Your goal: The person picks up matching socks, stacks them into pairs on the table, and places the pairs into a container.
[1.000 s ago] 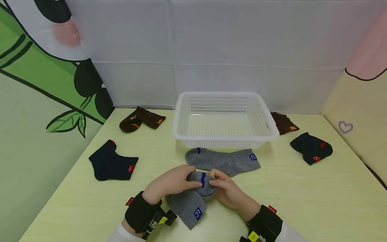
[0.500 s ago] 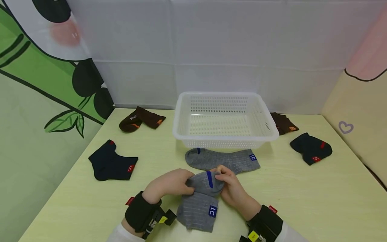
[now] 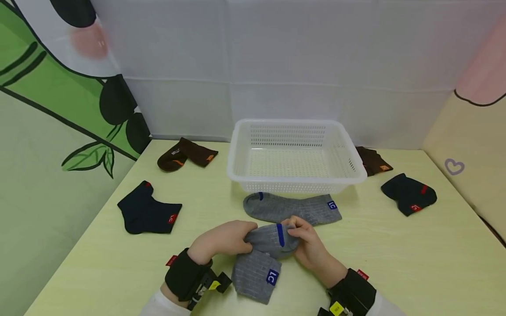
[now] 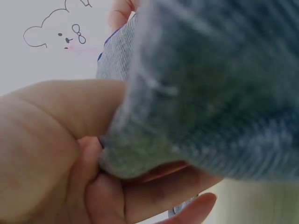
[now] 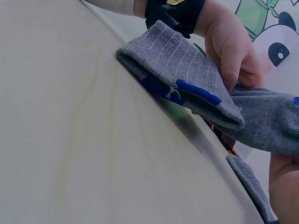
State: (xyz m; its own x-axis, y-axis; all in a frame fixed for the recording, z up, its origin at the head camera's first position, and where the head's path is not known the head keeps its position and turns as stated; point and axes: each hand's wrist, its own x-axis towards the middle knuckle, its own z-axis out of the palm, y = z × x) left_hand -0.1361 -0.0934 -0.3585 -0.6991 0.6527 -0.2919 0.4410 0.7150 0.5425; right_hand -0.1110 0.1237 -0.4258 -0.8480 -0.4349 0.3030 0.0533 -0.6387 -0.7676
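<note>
A grey sock with a blue stripe and a blue "LC" tag is held just above the table's near middle. My left hand grips its toe end from the left; my right hand pinches the same end from the right. The cuff end hangs down toward me. In the left wrist view the grey sock fills the frame over my curled fingers. In the right wrist view the grey sock hangs just over the table. A second grey sock lies flat just beyond my hands.
A white plastic basket stands behind the flat sock. Dark navy socks lie at the left and right. Brown socks lie at the far left and beside the basket's right wall. Walls close in the table's back and sides.
The held sock's toe end has risen and shifted slightly right, toward the flat sock, and its cuff has swung beneath my hands. Both hands kept their hold.
</note>
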